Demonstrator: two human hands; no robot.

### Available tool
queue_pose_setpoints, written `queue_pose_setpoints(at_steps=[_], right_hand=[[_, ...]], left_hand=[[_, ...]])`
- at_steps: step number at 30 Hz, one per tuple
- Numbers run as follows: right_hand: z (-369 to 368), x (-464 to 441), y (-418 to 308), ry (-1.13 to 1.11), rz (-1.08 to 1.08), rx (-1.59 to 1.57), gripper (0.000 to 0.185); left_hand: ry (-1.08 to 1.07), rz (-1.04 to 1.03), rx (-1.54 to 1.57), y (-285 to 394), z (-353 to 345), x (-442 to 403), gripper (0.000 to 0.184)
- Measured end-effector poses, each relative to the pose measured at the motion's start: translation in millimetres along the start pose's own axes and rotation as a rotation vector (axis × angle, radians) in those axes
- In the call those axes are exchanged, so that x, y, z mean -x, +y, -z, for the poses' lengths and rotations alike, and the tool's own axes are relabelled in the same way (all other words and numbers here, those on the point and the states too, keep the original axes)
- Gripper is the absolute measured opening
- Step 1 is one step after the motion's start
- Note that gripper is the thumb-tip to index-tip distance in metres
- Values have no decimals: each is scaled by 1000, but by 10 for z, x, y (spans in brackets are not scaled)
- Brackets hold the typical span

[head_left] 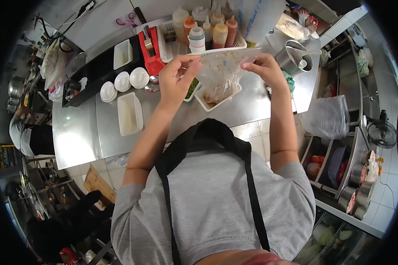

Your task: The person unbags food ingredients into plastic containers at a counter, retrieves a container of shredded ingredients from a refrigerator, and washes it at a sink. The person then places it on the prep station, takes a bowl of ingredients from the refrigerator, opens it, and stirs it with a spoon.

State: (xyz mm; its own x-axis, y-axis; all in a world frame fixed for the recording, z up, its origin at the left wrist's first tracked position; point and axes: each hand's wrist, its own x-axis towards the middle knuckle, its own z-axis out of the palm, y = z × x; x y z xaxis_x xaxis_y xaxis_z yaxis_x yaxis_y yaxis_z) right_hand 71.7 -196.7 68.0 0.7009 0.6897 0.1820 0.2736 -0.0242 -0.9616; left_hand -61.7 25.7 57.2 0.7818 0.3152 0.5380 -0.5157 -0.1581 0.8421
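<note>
Bag point(224, 73) stretched between left grip point(177, 74) and right grip point(267, 70), each pinching upper edge. Lower end over tray point(207, 108) below grips, contact unclear; brown food point(211, 101) blurred. Greens point(191, 88) near left grip, partly hidden.

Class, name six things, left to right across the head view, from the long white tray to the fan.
Long white tray, left hand, clear bag, right hand, metal pot, fan.
</note>
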Motion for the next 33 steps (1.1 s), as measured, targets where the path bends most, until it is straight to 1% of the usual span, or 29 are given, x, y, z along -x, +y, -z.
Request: queue_pose_setpoints(at_steps=[1,2,4,5,6,7,8,9,10,11,12,13,14,15,16,17,18,20,21,22,24,25,27,28,29,30,31,32,33], right_hand=[[70,-34,39,-19,22,-58,25],[68,-51,116,-22,21,-58,25],[-108,-33,113,-14,-82,166,23],[-87,-40,83,1,-26,232,24],[-54,-68,19,7,-13,237,24],[-43,-50,-38,34,17,143,24],[-53,-4,-52,59,38,45,24],[-62,-1,-32,62,32,41,24],[-68,-18,-6,57,-20,85,25],[-64,-39,-2,52,-66,133,27],[-48,-45,-12,64,-59,139,27],[-36,-11,-4,75,12,-19,32],[-13,8,21,86,87,-174,37],[8,-9,140,-12,81,-52,48],[-82,44,61,-48,82,43,46],[-103,62,73,-82,42,137,38],[-120,74,122,-111,2,229,30],[-141,63,188,-56,-7,195,27],[-133,65,218,-26,-26,154,25],[-140,82,235,-81,97,324,23],[-125,162,211,-119,23,370,21],[-50,223,156,-79,26,380,21],[141,329,27,217,79,203,32],[327,325,-19,346,194,102,46],[566,409,-96,499,187,-6,54],[753,475,-237,689,224,-165,59],[1032,510,-284,821,330,-188,67],[1256,589,-405,894,437,-208,75],[1537,616,-427,966,463,-270,79]], left_hand=[[-15,17,44,7,-5,-1,28],[-12,18,44,4,-40,-20,28],[6,0,110,13,-115,-35,40],[-3,-8,108,-12,-119,-34,40],[-20,37,136,-65,-131,-21,42],[-35,93,167,-115,-148,18,44],[-36,101,168,-167,-148,61,44],[-172,139,54,-198,-127,76,42],[-312,177,-62,-225,-104,97,40],[-321,175,-63,-262,-98,110,40],[-288,79,-193,-312,-111,97,37],[-254,-17,-315,-356,-138,102,34],[-262,-30,-304,-395,-144,109,34],[-228,109,-281,-421,-131,117,28],[-198,253,-260,-380,-148,128,23],[-159,276,-245,-325,-177,130,21],[-180,261,-241,-286,-183,139,21],[-218,248,-430,-263,-163,103,30],[-181,141,-309,-438,-155,134,31],[-210,122,-297,-399,-184,128,31],[-211,222,-303,-297,-219,154,30],[-245,199,-293,-295,-204,159,30],[-255,343,-402,-356,-169,161,30],[-284,324,-394,-354,-176,161,30],[-261,356,-316,-348,-181,168,30],[-238,394,-243,-348,-175,176,31],[-266,388,-244,-352,-165,185,31],[-253,366,-250,-367,-161,180,31],[-239,343,-254,-391,-156,176,32]])
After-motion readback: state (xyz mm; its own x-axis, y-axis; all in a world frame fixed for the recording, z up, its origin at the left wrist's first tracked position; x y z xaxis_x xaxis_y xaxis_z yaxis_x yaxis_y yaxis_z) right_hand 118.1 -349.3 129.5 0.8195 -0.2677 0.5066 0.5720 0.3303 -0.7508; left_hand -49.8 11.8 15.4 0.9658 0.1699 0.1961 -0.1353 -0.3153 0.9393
